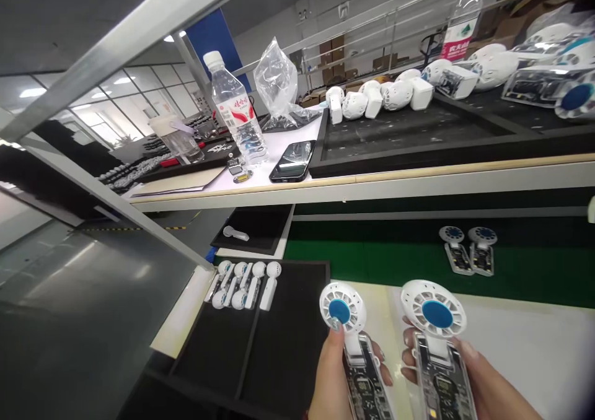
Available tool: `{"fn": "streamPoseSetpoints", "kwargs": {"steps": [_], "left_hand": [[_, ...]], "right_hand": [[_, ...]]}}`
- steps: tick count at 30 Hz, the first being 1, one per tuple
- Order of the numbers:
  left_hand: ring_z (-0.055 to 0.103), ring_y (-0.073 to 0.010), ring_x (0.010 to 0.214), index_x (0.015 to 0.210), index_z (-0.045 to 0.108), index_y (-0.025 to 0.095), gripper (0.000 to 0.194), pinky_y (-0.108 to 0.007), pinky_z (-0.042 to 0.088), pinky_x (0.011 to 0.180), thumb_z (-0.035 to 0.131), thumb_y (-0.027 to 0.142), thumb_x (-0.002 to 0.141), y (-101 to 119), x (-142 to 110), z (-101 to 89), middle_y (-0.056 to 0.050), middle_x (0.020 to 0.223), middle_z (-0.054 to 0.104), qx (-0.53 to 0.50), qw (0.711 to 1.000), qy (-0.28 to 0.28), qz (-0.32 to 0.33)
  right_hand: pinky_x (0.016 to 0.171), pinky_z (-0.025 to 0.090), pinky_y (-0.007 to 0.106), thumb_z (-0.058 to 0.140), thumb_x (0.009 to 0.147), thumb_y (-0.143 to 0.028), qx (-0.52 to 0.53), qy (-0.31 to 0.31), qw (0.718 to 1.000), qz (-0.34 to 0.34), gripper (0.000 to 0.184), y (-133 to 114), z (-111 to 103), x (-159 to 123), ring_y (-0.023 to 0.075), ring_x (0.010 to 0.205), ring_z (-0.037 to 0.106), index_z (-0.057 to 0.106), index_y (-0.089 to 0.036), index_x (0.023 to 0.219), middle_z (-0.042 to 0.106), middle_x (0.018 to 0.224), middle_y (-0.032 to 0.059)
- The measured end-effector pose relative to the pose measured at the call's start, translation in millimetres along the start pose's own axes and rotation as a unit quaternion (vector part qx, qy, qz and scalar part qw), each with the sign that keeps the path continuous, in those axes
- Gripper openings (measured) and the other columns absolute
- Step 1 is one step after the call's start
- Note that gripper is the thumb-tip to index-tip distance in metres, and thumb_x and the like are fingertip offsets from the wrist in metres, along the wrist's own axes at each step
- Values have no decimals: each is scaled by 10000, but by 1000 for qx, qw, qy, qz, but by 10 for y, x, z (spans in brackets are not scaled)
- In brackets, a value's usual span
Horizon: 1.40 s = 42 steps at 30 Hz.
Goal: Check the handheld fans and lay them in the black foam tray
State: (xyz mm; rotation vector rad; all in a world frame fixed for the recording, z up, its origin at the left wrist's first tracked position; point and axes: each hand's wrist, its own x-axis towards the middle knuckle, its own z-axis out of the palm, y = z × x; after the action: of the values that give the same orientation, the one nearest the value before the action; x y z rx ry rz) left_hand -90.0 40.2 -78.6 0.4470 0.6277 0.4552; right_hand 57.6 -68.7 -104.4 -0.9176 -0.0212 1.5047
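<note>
Neatly, handheld fan (346,339) in left hand (331,383), second fan (437,324) in right hand (493,389)

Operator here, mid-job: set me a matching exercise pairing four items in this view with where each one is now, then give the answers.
Items:
1. Clear plastic water bottle with red label
2. Black glass-fronted smartphone
3. Near pair of round white fans with blue hubs
4. Far pair of the same fans

Places:
A. Lying on the green mat
B. Standing upright on the white shelf
C. Held one each in the left hand and right hand
D. Lying flat on the white shelf

Pairs: 1-B, 2-D, 3-C, 4-A.
</note>
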Motion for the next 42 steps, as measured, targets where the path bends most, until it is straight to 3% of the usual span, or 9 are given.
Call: {"fn": "streamPoseSetpoints", "kwargs": {"steps": [3, 7, 14, 19, 25, 31, 35, 38, 42], "left_hand": [[594, -229, 612, 692, 593, 90, 556, -320, 421, 609, 464, 631, 701, 14, -9, -8, -83, 593, 599, 9, 999, -18, -33], [591, -245, 697, 764, 594, 143, 539, -394, 431, 703, 451, 656, 683, 31, -56, 54, -76, 684, 613, -26, 997, -33, -60], [542, -163, 657, 863, 610, 103, 407, -384, 460, 702, 418, 449, 769, 78, -184, -48, -71, 721, 583, -141, 977, -147, -70], [547, -219, 828, 1008, 559, 94, 313, -385, 477, 688, 371, 276, 835, 241, -259, -68, -133, 981, 575, -48, 994, -95, 1], [562, -197, 708, 1019, 549, 98, 387, -324, 447, 677, 463, 405, 799, 359, -234, 91, -85, 798, 591, 8, 998, -61, 30], [541, -176, 695, 1024, 539, 70, 429, -317, 428, 683, 417, 426, 819, 381, -183, -10, -84, 787, 570, -22, 998, -57, 26], [554, -211, 855, 1097, 498, 108, 466, -323, 424, 762, 394, 465, 817, 370, -75, -193, -100, 896, 585, 5, 1000, -5, 25], [569, -225, 901, 1209, 390, 172, 510, -342, 427, 789, 433, 456, 787, 292, 46, -531, -104, 1058, 572, 77, 995, 51, 24], [537, -237, 1010, 1292, 267, 162, 681, -355, 391, 891, 531, 193, 665, 210, 250, -1289, -106, 1160, 539, 209, 973, 101, 13]], "right_hand": [[608, 463, 285, 439, 709, -700, -33, 18, 999, -12, 551, 20, 133, 51, 199, 630, 530, 616, -181, 761, 573, 659, 59], [595, 449, 314, 421, 750, -664, -63, 40, 997, 12, 517, 26, 338, 7, 205, 576, 535, 568, -171, 696, 557, 619, 48], [653, 460, 303, 335, 838, -611, 50, -28, 995, 76, 498, -130, 836, -201, 187, 582, 568, 439, -248, 1164, 627, 762, 26], [712, 477, 293, 387, 873, -493, 69, -14, 994, 78, 403, -180, 922, -142, 187, 704, 595, 472, -239, 1175, 635, 844, 28], [674, 503, 309, 435, 842, -464, 79, -56, 995, 36, 394, -216, 970, -25, 210, 734, 602, 503, -236, 1157, 636, 899, 46], [688, 502, 307, 467, 822, -499, 88, -56, 994, 40, 417, -207, 1052, 50, 240, 854, 589, 447, -316, 1196, 619, 984, 20], [694, 510, 348, 455, 783, -594, 95, -37, 993, 63, 533, -78, 1001, 238, 281, 878, 585, 414, -296, 1223, 621, 999, 42], [765, 498, 361, 497, 764, -579, -99, 28, 993, 54, 635, 117, 790, 511, 279, 940, 562, 300, -258, 1275, 580, 1090, 67], [970, 332, 381, 514, 738, -487, -469, 62, 881, -29, 631, 475, 364, 1009, 270, 1103, 436, 290, -179, 1241, 426, 1263, 114]]}}
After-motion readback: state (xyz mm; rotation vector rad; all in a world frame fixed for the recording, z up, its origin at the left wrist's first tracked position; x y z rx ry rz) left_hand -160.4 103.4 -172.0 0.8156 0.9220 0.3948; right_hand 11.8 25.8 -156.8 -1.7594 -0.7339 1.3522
